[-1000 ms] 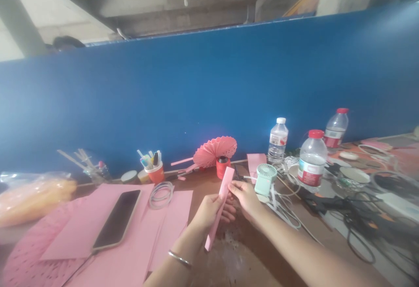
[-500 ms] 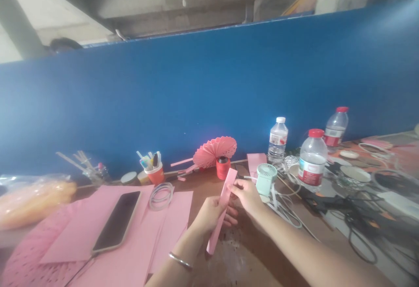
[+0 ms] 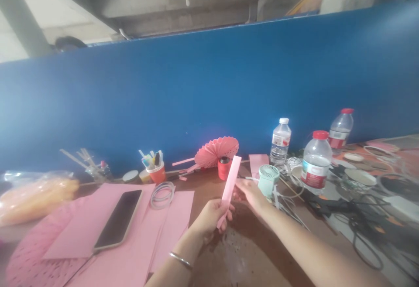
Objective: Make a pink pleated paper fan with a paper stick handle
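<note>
On the near side of the red jar (image 3: 224,171), the left hand (image 3: 210,218) has its grip clamped on a pink paper strip (image 3: 231,180). The strip has shifted upward, so this hand seems its main support. Its long axis leans rightward, upper end pointing just right of the jar. Right of the jar is the right hand (image 3: 252,194); whether its grip pinches the strip, I cannot tell.

A mint fan (image 3: 268,180), three capped bottles (image 3: 316,161) before the blue partition (image 3: 157,95), and, blurred, probably a bowl (image 3: 360,178).

Craft workspace, paper fan (image 3: 209,152), concrete beams (image 3: 157,7)
</note>
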`<action>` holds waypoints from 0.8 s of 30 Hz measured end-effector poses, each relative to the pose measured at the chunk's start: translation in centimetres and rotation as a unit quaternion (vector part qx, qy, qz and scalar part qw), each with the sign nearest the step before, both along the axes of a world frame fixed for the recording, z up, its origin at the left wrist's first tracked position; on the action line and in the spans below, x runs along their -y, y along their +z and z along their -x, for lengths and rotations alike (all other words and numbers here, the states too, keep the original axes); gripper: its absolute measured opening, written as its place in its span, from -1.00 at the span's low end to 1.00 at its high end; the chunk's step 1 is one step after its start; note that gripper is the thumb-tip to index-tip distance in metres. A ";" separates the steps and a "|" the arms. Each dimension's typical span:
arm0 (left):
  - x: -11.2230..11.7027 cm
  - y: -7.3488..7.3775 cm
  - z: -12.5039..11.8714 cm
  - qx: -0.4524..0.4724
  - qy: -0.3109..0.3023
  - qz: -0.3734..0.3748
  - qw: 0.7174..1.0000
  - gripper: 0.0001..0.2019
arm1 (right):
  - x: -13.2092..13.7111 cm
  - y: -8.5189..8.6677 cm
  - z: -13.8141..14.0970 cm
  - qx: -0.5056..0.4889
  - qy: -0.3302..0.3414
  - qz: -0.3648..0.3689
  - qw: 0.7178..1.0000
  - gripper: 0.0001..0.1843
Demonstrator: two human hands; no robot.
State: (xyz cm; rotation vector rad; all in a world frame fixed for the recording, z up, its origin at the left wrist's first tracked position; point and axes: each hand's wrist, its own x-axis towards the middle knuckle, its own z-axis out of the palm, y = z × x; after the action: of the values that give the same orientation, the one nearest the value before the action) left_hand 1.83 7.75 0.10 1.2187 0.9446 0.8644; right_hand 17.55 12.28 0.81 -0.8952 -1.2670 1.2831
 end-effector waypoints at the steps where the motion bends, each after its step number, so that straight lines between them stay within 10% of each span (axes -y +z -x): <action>1: 0.0 -0.1 0.0 0.005 -0.003 -0.002 1.000 -0.62 | 0.2 0.0 0.2 0.024 0.023 -0.003 0.999 -0.64; 12: 0.0 -0.1 0.3 -0.005 0.011 0.039 0.999 -0.57 | -0.9 -0.6 -0.6 0.044 -0.089 -0.018 0.995 -0.52; 24: -1.3 -0.6 0.8 0.006 0.158 -0.031 0.987 -0.67 | 1.8 -0.2 1.2 0.213 0.114 -0.059 0.969 -0.56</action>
State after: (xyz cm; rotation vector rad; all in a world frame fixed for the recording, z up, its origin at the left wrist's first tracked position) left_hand 1.05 9.01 -0.49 1.1299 1.1265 1.1577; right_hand 16.39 10.43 0.63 -0.9925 -1.8100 1.2114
